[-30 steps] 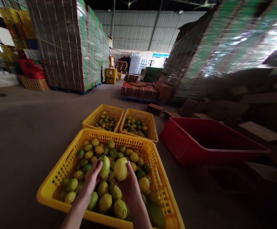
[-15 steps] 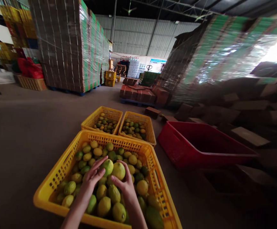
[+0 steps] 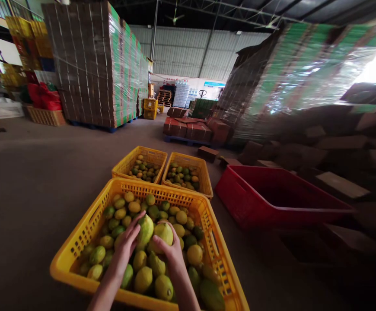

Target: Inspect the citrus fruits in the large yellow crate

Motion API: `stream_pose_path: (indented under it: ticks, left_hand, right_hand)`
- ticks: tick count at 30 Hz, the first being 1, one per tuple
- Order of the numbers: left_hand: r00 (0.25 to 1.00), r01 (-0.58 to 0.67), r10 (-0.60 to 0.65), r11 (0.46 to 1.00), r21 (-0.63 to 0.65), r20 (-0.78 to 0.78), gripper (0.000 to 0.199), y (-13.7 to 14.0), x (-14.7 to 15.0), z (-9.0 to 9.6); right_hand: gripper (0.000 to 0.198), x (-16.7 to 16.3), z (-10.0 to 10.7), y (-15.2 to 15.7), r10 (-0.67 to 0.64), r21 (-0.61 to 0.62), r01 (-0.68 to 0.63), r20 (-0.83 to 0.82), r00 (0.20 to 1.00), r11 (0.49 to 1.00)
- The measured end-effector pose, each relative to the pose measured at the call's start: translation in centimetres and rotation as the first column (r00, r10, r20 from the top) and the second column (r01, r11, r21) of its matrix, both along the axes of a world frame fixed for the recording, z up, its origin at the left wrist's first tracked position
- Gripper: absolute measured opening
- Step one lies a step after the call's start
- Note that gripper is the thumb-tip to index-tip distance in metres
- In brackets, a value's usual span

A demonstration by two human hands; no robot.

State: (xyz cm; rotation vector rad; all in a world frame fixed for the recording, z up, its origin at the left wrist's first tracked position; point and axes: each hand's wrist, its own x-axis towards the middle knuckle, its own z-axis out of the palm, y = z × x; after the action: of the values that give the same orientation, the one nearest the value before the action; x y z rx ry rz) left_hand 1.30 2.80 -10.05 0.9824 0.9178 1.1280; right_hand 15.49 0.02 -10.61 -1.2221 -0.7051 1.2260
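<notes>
Yellow crates (image 3: 78, 280): three. Two hands (image 3: 173, 251), each against one fruit (image 3: 164, 234).

The grey floor (image 3: 39, 181) bore two yellow perforated crates (image 3: 204, 172) at twelve o'clock, a red plastic tub (image 3: 240, 198) at two and a blue pallet (image 3: 111, 129) at eleven.

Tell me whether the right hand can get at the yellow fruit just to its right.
Probably yes: nothing seems to cover the yellow fruit, which lies close beside the right hand. But that hand is curled around a yellow-green fruit, likely needing release first.
</notes>
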Motion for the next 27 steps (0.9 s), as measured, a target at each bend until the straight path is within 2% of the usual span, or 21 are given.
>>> stream_pose_path:
  ticks: [5, 9, 12, 16, 19, 23, 27]
  left_hand:
    - [0.997, -0.046, 0.046, 0.999, -0.008, -0.068, 0.061, -0.8, 0.1, 0.8]
    - [0.983, -0.113, 0.095, 0.988, -0.11, -0.156, 0.072, -1.4, 0.3, 1.1]
    - [0.98, -0.114, 0.082, 0.979, -0.172, -0.183, 0.072, -1.4, 0.3, 0.7]
    - [0.975, -0.142, 0.102, 0.97, -0.196, -0.199, 0.06, -1.2, 0.2, -0.7]
    - [0.967, -0.18, 0.136, 0.963, -0.201, -0.215, 0.06, -1.1, 0.4, -1.4]
    - [0.98, -0.117, 0.082, 0.974, -0.192, -0.184, 0.063, -1.0, 0.5, -1.0]
    - [0.973, -0.055, 0.002, 0.973, -0.226, -0.23, 0.068, -0.8, 0.3, -0.6]
  right_hand:
    - [0.085, -0.4, 0.3, -0.5, -0.039, -0.139, 0.033, -0.038, 0.999, 0.99]
    - [0.089, -0.6, 0.9, -1.0, -0.023, -0.152, 0.016, -0.041, 0.999, 0.988]
    - [0.093, -0.8, 0.9, -1.2, -0.029, -0.158, 0.026, -0.015, 0.999, 0.987]
    - [0.086, -0.7, 0.9, -1.1, -0.068, -0.159, 0.062, -0.033, 0.997, 0.985]
    - [0.077, -0.3, 1.1, -0.9, -0.05, -0.176, 0.04, -0.05, 0.998, 0.984]
    - [0.074, 0.4, 1.2, -0.6, -0.047, -0.183, 0.037, -0.047, 0.998, 0.982]
    - [0.077, 0.7, 1.0, -0.6, -0.042, -0.183, 0.034, -0.041, 0.998, 0.982]
